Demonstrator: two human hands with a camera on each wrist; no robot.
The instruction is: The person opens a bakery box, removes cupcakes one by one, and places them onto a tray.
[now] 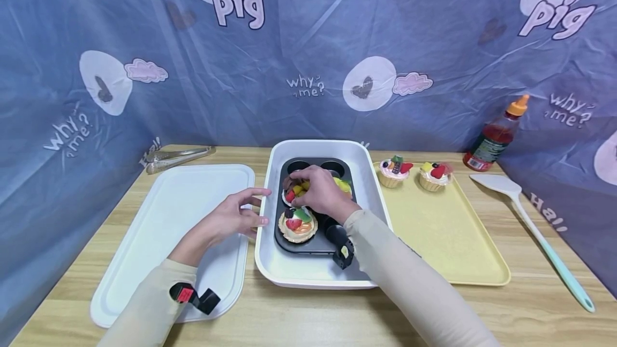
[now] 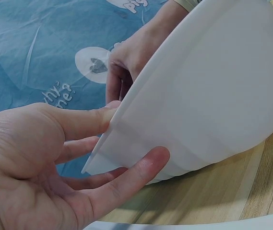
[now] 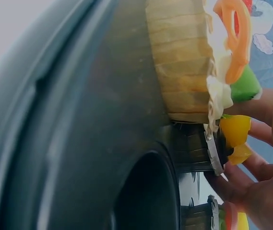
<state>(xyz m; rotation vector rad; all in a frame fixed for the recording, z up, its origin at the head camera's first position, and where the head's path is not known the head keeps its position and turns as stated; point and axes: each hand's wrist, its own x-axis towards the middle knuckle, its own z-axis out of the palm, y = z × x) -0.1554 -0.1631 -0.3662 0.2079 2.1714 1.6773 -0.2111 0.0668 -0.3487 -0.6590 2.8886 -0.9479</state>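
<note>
My right hand (image 1: 324, 190) reaches into a dark muffin tin (image 1: 315, 247), thumb and fingers around a fruit tart (image 1: 291, 195) in the middle left cup. In the right wrist view, the fingers close about this tart's rim, below its yellow fruit topping. In front of it sits a second fruit tart (image 1: 298, 233) with a strawberry and a green piece. A yellow-topped tart (image 1: 343, 186) is partly hidden behind my right hand. At the white bin's (image 1: 325, 281) left side, my left hand (image 1: 231, 216) touches the rim and outer wall with spread, relaxed fingers.
A white tray (image 1: 202, 189) lies left of the bin, with metal tongs (image 1: 175, 159) behind it. To the right, a yellow tray (image 1: 443, 229) bears two cream cupcakes (image 1: 394, 174). A sauce bottle (image 1: 494, 138) and a white-headed spatula (image 1: 535, 224) stand beyond it.
</note>
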